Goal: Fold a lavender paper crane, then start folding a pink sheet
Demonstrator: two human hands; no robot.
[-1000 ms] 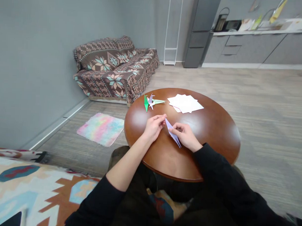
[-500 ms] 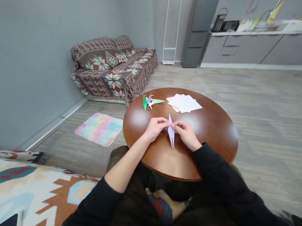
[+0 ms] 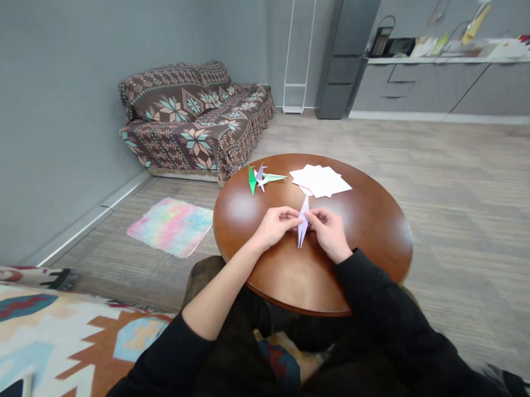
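A narrow, diamond-shaped piece of folded lilac paper [image 3: 303,230] is held upright between my hands above the round table. Its lower end is split into two points. My left hand [image 3: 273,226] pinches its left edge with thumb and fingers. From the other side, my right hand [image 3: 329,229] pinches the right edge near the middle. Toward the table's back left sit several folded paper cranes: a green crane [image 3: 252,181], a lilac crane [image 3: 260,178] and a pale green crane [image 3: 274,178]. A fanned stack of paper sheets [image 3: 322,181] lies just beyond my hands.
The brown wooden table [image 3: 368,238] has its near edge over my lap. A patterned sofa [image 3: 180,119] stands at the back left, with a pastel rug [image 3: 171,226] on the floor before it. Grey kitchen cabinets [image 3: 428,91] line the back right.
The folded lilac paper has turned slightly, its top now leaning right instead of left, and it has moved a little farther from me. Both hands still pinch it.
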